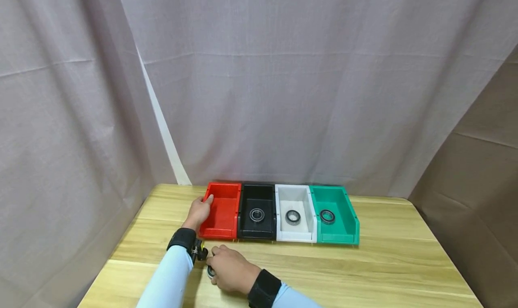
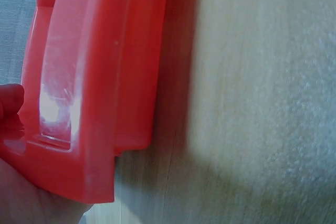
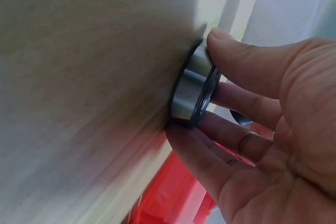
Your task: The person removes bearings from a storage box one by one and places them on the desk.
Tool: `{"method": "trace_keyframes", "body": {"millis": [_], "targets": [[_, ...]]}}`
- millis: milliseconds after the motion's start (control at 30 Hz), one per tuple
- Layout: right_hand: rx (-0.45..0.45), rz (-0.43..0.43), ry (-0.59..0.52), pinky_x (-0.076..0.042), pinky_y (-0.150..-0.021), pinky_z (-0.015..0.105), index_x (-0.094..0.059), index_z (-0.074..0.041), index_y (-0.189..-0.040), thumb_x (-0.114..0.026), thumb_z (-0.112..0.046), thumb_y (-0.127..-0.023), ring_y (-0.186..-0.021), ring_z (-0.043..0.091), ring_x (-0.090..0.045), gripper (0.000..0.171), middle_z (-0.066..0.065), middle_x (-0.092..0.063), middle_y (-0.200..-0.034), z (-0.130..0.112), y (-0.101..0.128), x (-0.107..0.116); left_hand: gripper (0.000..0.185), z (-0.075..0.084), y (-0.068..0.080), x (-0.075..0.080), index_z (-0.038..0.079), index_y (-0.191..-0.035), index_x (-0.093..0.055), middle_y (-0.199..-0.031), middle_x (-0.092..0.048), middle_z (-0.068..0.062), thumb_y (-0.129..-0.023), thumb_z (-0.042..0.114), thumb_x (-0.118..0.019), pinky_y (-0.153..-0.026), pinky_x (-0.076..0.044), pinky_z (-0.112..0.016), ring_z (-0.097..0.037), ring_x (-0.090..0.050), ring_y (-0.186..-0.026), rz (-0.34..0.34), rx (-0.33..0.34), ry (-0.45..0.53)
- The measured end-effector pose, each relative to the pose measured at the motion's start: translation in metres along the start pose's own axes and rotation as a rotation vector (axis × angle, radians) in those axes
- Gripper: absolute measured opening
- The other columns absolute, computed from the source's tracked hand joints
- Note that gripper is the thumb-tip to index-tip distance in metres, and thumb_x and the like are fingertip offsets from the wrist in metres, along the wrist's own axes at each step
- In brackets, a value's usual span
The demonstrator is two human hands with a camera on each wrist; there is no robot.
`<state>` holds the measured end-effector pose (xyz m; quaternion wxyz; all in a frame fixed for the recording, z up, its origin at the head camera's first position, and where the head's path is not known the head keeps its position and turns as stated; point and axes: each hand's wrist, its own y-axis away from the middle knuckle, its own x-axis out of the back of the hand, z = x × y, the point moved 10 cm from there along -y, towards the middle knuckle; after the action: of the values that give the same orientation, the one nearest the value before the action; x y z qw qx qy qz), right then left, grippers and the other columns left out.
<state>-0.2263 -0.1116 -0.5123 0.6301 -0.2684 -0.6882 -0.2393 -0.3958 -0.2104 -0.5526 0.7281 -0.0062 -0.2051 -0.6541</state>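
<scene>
Resting on a wooden table (image 1: 388, 258), 4 open bins stand side by side in 1 row before a grey curtain (image 1: 283, 83): red bin (image 1: 220, 213), black bin (image 1: 257, 200), white bin (image 1: 301, 200), green bin (image 1: 344, 218).

Bearings, 4 counted: 1 lies in the black bin (image 1: 256, 215), 1 in the white bin (image 1: 293, 216), 1 in the green bin (image 1: 327, 216); the red bin shows none. The 4th, the held bearing (image 3: 193, 88), sits on the table at 6 o'clock of the red bin, near its front edge.

Hands, 2. Left hand (image 1: 198, 212): at 9 o'clock of the red bin, fingers curled over its left wall, grasping it. Right hand (image 1: 230, 268): fingertips (image 3: 223, 43) pinching the held bearing against the table, thumb on one side, fingers on the other.

Obstruction: the left forearm, with its black wrist strap (image 1: 183, 238), crosses just beside the right hand.

Views: the head view largely hides the held bearing under the right hand; the right wrist view shows its steel rim plainly. The left wrist view shows the red bin's (image 2: 94, 87) wall close up, with the left hand (image 2: 21, 192) under its corner.
</scene>
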Motion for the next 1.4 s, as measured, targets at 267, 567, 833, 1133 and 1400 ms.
{"method": "trace_keyframes", "body": {"millis": [267, 567, 833, 1133, 1400], "targets": [[-0.022, -0.021, 0.018, -0.043, -0.068, 0.02, -0.081, -0.022, -0.105, -0.088, -0.04, -0.086, -0.081, 0.007, -0.054, 0.027, -0.009, -0.063, -0.092, -0.002, -0.004, -0.003, 0.052, 0.0, 0.0, -0.001, -0.002, -0.143, -0.051, -0.12, -0.057, -0.018, -0.114, 0.042, -0.045, -0.086, -0.046, -0.036, -0.03, -0.055, -0.105, -0.002, -0.003, 0.001], [-0.033, 0.016, 0.053, -0.046, -0.067, 0.02, -0.082, -0.022, -0.101, -0.086, -0.049, -0.087, -0.082, 0.008, -0.057, 0.031, -0.008, -0.066, -0.094, -0.006, -0.006, -0.005, 0.054, -0.003, 0.0, 0.001, -0.002, -0.144, -0.051, -0.121, -0.058, -0.018, -0.114, 0.041, -0.046, -0.086, -0.047, -0.037, -0.031, -0.056, -0.105, 0.013, -0.01, 0.012], [-0.061, 0.024, 0.05, -0.047, -0.067, 0.021, -0.082, -0.021, -0.104, -0.086, -0.05, -0.086, -0.083, 0.008, -0.058, 0.034, -0.008, -0.067, -0.097, -0.004, -0.006, -0.005, 0.056, -0.001, 0.002, -0.001, -0.003, -0.148, -0.048, -0.129, -0.057, -0.022, -0.114, 0.042, -0.045, -0.092, -0.049, -0.041, -0.033, -0.055, -0.11, -0.005, 0.008, 0.009], [-0.069, 0.02, 0.02, -0.047, -0.067, 0.021, -0.082, -0.02, -0.107, -0.086, -0.049, -0.087, -0.084, 0.008, -0.057, 0.035, -0.007, -0.068, -0.101, -0.003, -0.006, -0.006, 0.057, -0.001, 0.0, -0.001, -0.001, -0.15, -0.047, -0.13, -0.057, -0.021, -0.114, 0.043, -0.046, -0.092, -0.051, -0.041, -0.032, -0.057, -0.111, -0.015, 0.021, 0.005], [-0.078, -0.015, 0.015, -0.048, -0.069, 0.021, -0.081, -0.021, -0.114, -0.082, -0.05, -0.091, -0.09, 0.008, -0.058, 0.038, -0.008, -0.068, -0.109, -0.002, -0.005, -0.011, 0.056, 0.0, 0.001, 0.0, -0.002, -0.149, -0.047, -0.127, -0.056, -0.02, -0.114, 0.042, -0.045, -0.091, -0.048, -0.04, -0.032, -0.055, -0.11, 0.006, 0.005, -0.01]]}}
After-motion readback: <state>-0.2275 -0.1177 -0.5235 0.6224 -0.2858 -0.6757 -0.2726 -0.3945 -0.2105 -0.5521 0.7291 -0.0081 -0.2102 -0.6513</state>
